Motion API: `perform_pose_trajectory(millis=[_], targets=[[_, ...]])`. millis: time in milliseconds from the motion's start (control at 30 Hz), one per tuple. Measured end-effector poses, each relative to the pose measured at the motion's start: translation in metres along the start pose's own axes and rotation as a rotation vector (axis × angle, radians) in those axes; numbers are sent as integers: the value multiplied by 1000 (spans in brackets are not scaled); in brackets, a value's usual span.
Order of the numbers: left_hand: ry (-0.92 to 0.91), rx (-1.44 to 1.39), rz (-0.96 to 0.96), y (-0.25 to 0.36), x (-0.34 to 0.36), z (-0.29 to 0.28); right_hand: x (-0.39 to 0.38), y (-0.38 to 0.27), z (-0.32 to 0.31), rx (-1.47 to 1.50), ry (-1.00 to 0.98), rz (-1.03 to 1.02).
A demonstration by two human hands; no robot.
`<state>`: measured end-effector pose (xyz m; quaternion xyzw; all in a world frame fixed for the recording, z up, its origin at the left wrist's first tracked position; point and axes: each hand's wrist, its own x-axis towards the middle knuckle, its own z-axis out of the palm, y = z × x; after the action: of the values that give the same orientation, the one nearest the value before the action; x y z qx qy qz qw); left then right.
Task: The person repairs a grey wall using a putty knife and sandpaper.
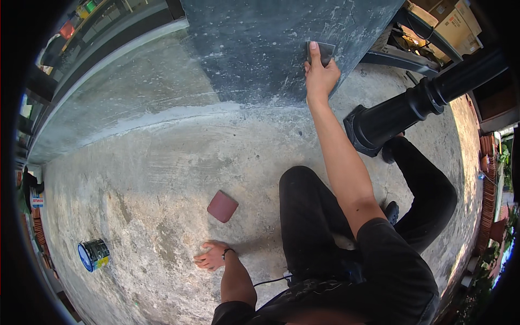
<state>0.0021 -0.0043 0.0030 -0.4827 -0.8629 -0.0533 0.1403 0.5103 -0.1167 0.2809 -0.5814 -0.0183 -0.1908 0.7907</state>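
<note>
My right hand (320, 76) reaches up and presses a small dark sanding pad (320, 52) flat against a dark grey painted wall (260, 49), near its right edge. My left hand (212, 255) rests palm down on the concrete floor (162, 173), fingers spread, holding nothing; a dark band is on its wrist. A reddish-brown square of sandpaper (222, 206) lies on the floor just above my left hand. I sit on the floor with my legs in black trousers (309, 216) bent in front of me.
A small tin can with a blue lid (93, 254) lies on its side at the left. A black lamp-post base (401, 116) stands at the right of the wall. Cardboard boxes (455, 24) and a metal frame sit at the upper right.
</note>
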Motion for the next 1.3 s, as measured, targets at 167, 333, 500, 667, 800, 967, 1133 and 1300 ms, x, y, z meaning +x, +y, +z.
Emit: perform_pose_trajectory(millis=[167,333,500,667,800,967,1133,1300], targets=[[-15,8,2,1,-1,-4,5,-9,0,49,-58,-15],[7,17,-8,2,2,-2,2,-6,-5,-99,-39,22],[25,13,-2,1,-2,3,4,0,-9,-73,-52,15],[21,23,-5,0,2,5,6,-5,-10,-74,-85,29],[30,32,7,-7,2,3,9,-7,-8,-66,-68,20],[4,24,-3,-3,-2,-4,11,-7,-12,-97,-54,2],[-3,14,-4,-6,0,-1,16,-17,-8,-119,-148,-28],[4,22,-4,-4,0,0,4,-12,-15,-147,-84,35]])
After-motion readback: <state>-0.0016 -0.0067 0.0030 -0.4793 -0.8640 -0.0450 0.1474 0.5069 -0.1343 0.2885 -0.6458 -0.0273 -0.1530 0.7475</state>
